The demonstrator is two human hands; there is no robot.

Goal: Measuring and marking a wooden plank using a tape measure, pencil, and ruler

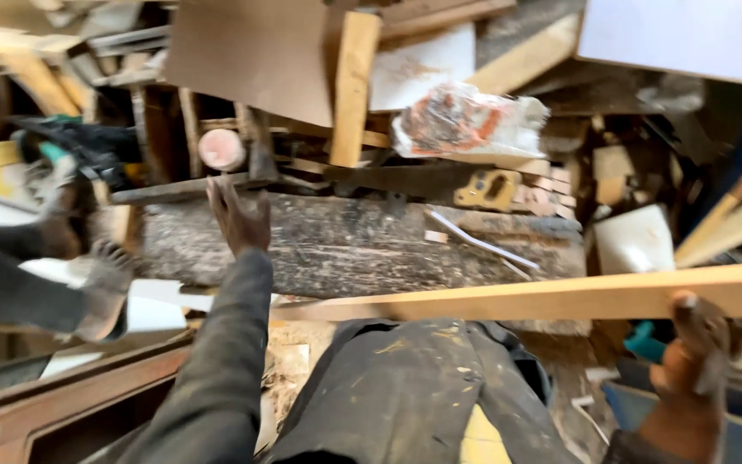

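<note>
Gripping long plank (560,299) w/ right hand (687,378); left hand (240,216) open, apart.

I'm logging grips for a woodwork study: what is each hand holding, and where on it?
The right hand grips a long wooden strip near its right end. The left hand is open, holding nothing.

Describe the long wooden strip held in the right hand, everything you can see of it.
The long wooden strip is a pale, light-coloured length of sawn timber, flat and narrow, with clean straight edges. It lies almost level across the picture, rising slightly to the right, where it runs out of view. The right hand grips it from below near that end, fingers curled over its lower edge. Its left end tapers to a point over the dark, weathered plank and above the person's trousered knee.
</note>
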